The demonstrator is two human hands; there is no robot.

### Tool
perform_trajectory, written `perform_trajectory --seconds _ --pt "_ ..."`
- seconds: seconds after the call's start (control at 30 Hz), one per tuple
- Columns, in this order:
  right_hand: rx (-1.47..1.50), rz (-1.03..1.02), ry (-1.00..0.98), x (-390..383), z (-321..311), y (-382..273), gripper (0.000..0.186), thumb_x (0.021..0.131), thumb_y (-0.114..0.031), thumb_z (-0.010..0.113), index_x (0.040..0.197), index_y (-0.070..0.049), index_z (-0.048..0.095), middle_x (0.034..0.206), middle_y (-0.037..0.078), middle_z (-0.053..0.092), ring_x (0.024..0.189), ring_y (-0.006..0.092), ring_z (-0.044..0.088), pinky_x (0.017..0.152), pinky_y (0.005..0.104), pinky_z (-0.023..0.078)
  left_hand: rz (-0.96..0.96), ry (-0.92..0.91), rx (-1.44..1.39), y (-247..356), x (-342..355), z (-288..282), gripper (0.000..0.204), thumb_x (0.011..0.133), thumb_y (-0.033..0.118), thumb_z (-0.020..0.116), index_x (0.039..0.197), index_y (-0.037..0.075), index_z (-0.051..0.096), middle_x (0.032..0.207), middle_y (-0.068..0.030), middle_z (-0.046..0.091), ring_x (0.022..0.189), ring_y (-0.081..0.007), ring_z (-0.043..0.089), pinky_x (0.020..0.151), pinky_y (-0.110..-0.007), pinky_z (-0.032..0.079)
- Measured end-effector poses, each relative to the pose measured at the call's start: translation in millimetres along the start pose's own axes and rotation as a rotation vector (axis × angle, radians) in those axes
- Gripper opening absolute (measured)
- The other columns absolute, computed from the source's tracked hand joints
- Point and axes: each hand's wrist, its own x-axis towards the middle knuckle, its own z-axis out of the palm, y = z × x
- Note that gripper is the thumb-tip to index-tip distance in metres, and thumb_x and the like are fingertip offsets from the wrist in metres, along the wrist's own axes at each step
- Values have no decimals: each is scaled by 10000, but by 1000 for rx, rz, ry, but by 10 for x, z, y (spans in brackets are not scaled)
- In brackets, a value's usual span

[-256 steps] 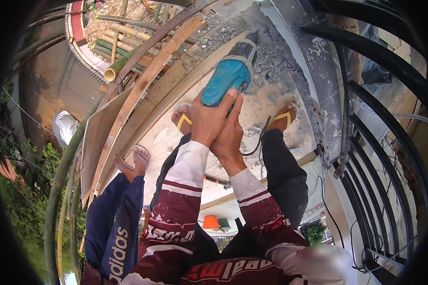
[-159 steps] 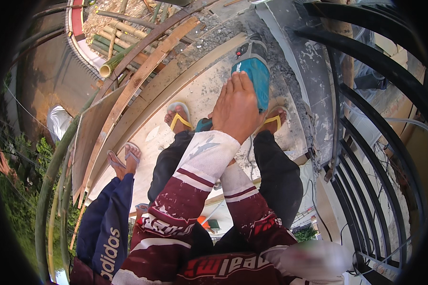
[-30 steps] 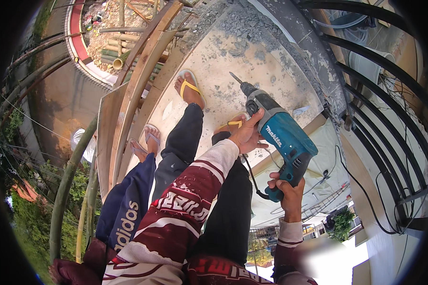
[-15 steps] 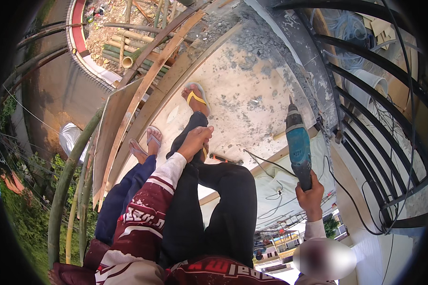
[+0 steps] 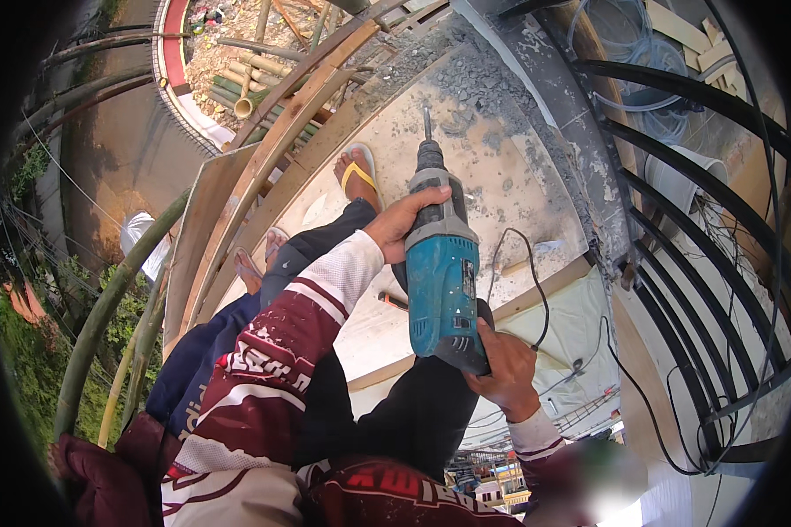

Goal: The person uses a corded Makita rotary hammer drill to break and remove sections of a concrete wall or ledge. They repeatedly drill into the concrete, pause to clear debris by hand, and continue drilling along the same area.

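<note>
A teal and black rotary hammer drill [image 5: 444,272] is held in both hands above a plywood sheet [image 5: 536,206], its bit pointing away from me. My left hand [image 5: 402,230] is wrapped round the grey and black front part, behind the chuck. At the rear, my right hand [image 5: 504,367] grips the black handle, its fingers partly hidden by the body. A black power cord [image 5: 545,303] loops from the back of the drill. Grey rubble and dust [image 5: 492,97] lie over the far end of the plywood.
Black curved metal bars [image 5: 677,167] rise on the right, with clear hose [image 5: 646,79] and a white bucket [image 5: 690,167] beyond. Bamboo poles [image 5: 119,321] and timber boards [image 5: 281,132] edge the left, with a drop to a road. Another person's sandalled feet [image 5: 259,259] stand close at left.
The drill has swung from the right to the middle, nearer me. My left hand, earlier empty over my knee, has taken hold of its front; my right hand has kept the handle.
</note>
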Motion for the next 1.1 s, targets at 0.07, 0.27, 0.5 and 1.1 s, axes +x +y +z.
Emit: perform_trajectory --seconds 0.07,0.27,0.5,1.1 --pt "66 25 73 91 283 4 758 590 -154 844 1288 51 633 832 138 683 712 291 678 691 400 553 58 92 116 213 -72 3 486 914 335 766 1253 34 592 1078 -140 706 926 -279 726 881 -446 611" --pt "454 377 65 685 954 23 700 652 -187 834 1278 7 588 920 178 697 818 380 679 805 474 537 60 189 548 945 245 44 610 882 446 776 1279 24 584 1085 -158 706 923 -279 727 888 -443 606" --pt "407 387 222 1456 1842 359 733 654 -214 854 1293 -4 562 915 180 709 760 389 678 744 461 540 17 151 746 1708 1119 -199 603 879 471 763 1225 2 609 1008 -164 720 828 -257 734 814 -410 623" --pt "399 371 667 2573 3479 932 824 580 -235 870 1312 23 593 868 161 698 715 356 670 693 434 546 131 -87 1010 2707 2068 -873 669 972 572 625 1325 5 585 1178 -153 699 1029 -231 701 936 -389 572"
